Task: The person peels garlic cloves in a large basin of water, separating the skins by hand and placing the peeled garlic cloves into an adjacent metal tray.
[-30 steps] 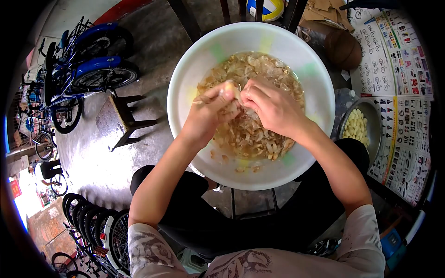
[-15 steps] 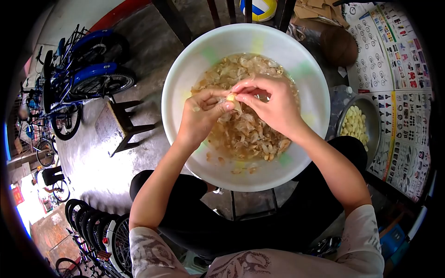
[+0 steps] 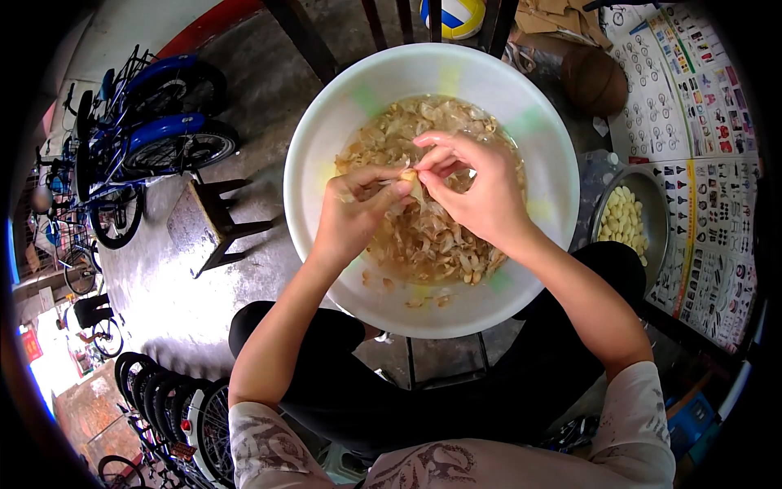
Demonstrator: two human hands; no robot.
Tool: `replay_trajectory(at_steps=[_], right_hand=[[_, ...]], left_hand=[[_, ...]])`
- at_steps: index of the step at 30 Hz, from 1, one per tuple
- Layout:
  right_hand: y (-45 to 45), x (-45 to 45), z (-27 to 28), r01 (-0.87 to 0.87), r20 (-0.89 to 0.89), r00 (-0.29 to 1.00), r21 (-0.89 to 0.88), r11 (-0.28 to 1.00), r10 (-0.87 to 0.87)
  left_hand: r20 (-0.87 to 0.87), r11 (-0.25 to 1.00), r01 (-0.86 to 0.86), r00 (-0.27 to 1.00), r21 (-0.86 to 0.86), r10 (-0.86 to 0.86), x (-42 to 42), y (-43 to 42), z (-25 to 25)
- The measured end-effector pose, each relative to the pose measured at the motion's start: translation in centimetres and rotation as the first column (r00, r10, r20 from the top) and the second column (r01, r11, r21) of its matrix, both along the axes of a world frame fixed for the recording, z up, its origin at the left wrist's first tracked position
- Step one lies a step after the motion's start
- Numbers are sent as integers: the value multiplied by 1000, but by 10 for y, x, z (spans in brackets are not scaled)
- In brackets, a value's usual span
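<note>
Over a large white basin [image 3: 314, 147], my left hand [image 3: 350, 216] pinches a garlic clove [image 3: 409, 174] between thumb and forefinger. Thin papery skin hangs from the clove. My right hand [image 3: 485, 196] meets it from the other side, thumb and forefinger closed at the clove's edge on what looks like its skin; the other fingers are curled. Beneath both hands, loose garlic skins [image 3: 448, 232] float in brownish water, with some cloves among them. To the right, a metal bowl [image 3: 661, 220] holds many pale peeled cloves [image 3: 624, 220].
A small wooden stool [image 3: 208, 224] stands to the left, near blue-fendered bicycles [image 3: 167, 126]. Chair bars [image 3: 379, 24] rise behind the basin, with a volleyball [image 3: 460, 16] beyond. At right are a brown basketball [image 3: 595, 81] and printed sheets [image 3: 692, 163].
My right hand's fingers have shifted: the forefinger has lifted and curled at the clove. My left hand stays nearly in place, still holding the clove.
</note>
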State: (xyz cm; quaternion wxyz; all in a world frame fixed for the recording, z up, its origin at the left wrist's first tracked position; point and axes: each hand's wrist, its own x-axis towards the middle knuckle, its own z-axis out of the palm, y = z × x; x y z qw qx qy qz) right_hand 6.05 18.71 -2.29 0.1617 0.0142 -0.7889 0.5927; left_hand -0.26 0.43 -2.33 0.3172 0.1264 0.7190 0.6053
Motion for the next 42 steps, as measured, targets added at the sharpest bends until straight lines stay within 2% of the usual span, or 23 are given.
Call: replay_trajectory(at_steps=[2,3,4,5,6,8,10,11,12,13,14,16,17,20,22,30,33,35,37,39,42], right_hand=[[-3,3,1,35,18,999,-28,999,-34],[-5,4,2,32,17,999,-26,999,-32],[-7,5,1,41,54,998,-87,995,-36],[-9,5,1,51,90,995,-146,988,-38],[-10,4,1,46,85,996,-144,989,-34],[-9,3,1,63,169,986,-315,947,-10],[-10,4,3,55,190,982,-340,939,11],[-9,4,3,53,217,976,-370,927,30],[-7,4,2,49,214,976,-367,929,33],[-2,3,0,-41,95,994,-144,989,55],[0,2,-1,-101,-17,994,95,990,103],[0,1,1,-87,-62,993,132,987,96],[0,2,2,-70,-107,990,167,984,89],[-1,2,8,-2,-89,996,157,988,16],[2,3,8,-19,-79,996,212,977,36],[17,2,-2,-110,-155,972,365,924,177],[21,2,5,-186,-117,959,424,887,257],[23,5,9,-262,-4,955,453,852,296],[23,6,7,-261,-35,948,482,836,316],[21,9,5,-225,-41,953,573,788,302],[19,9,6,-252,17,956,564,786,294]], left_hand=[[-5,999,-38,999,-3,37,5,3,3],[-82,999,-15,997,-37,12,8,5,6],[-159,997,4,987,-72,-16,8,6,8],[-162,998,0,987,-69,-11,8,6,7],[-159,999,-43,986,-7,41,7,5,4],[-159,995,-87,983,58,95,4,3,5],[116,977,-172,981,127,158,0,1,9],[113,975,-176,980,132,162,0,1,8],[209,968,-210,962,140,178,0,0,7],[304,960,-242,934,144,190,0,0,7],[302,959,-243,934,147,190,1,0,8],[410,959,-245,897,146,167,4,0,12],[413,959,-243,896,147,164,5,1,13],[430,961,-213,895,174,120,7,2,15],[320,985,-67,947,160,13,11,2,17],[201,995,77,976,68,-89,3,-2,16],[137,991,109,983,79,-119,3,-4,10],[-17,984,179,984,21,-178,3,-6,4],[-18,985,174,985,4,-174,2,-7,1],[80,980,197,977,-13,-195,2,-7,3],[106,982,187,977,2,-186,4,-6,4]])
